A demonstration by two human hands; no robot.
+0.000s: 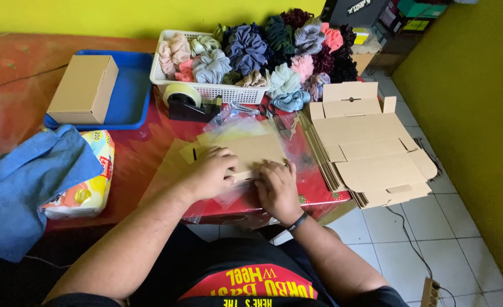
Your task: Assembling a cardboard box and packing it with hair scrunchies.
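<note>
My left hand [210, 173] and my right hand [276, 187] press down side by side on a small brown cardboard piece [257, 150] that lies on the red table [143, 153], near its front edge. Clear plastic bags [237, 122] lie under and behind the cardboard. Both hands have their fingers curled over the cardboard's near edge. A black band sits on my right wrist.
A stack of flat unfolded cardboard boxes [371, 150] overhangs the table's right end. A tape dispenser [186, 101] stands behind the bags. A white basket [206, 91] holds several scrunchies [245, 51]; more are piled beside it. A closed box [85, 88] rests in a blue tray [132, 94]. A blue cloth [29, 182] covers a tissue pack [89, 193].
</note>
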